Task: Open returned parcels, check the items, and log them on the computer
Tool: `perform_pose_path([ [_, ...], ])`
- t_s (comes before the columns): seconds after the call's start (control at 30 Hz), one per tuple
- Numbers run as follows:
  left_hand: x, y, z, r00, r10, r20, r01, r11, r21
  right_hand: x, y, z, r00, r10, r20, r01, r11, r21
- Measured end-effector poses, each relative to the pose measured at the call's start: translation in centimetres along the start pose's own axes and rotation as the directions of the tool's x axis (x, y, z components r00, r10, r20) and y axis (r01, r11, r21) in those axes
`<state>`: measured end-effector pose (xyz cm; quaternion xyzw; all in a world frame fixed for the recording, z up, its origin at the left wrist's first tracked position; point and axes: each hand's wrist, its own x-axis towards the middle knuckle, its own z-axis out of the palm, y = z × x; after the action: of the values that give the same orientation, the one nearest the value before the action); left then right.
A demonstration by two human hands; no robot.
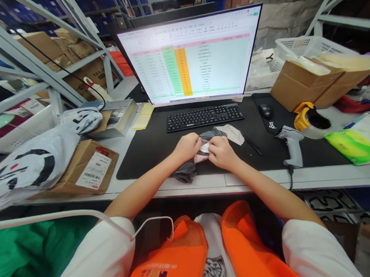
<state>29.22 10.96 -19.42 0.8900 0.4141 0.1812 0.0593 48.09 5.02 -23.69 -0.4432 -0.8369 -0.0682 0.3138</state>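
Note:
Both my hands meet at the middle of the black desk mat (154, 149), gripping a small dark grey plastic mailer bag (186, 171) with something pale and pinkish showing at its mouth. My left hand (187, 146) is closed on the bag's left side. My right hand (221, 153) is closed on its right side, fingers pinched at the opening. A light cloth-like piece (232, 133) lies just behind my hands, in front of the black keyboard (204, 116).
A monitor (191, 53) with a spreadsheet stands behind the keyboard. To the right are a mouse (265, 110), barcode scanner (290, 145), yellow tape dispenser (311, 118) and cardboard boxes (300, 84). To the left lie a labelled brown parcel (85, 171) and white printed mailers (37, 156).

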Motion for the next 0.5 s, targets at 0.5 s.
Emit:
perform_pose_path([
  [0.5,1.3,-1.2,-2.1,0.986,-0.068,-0.155,0.070,0.998,0.007,0.8,-0.3,-0.9,0.998,-0.014,0.063,0.007,0.994,0.105],
])
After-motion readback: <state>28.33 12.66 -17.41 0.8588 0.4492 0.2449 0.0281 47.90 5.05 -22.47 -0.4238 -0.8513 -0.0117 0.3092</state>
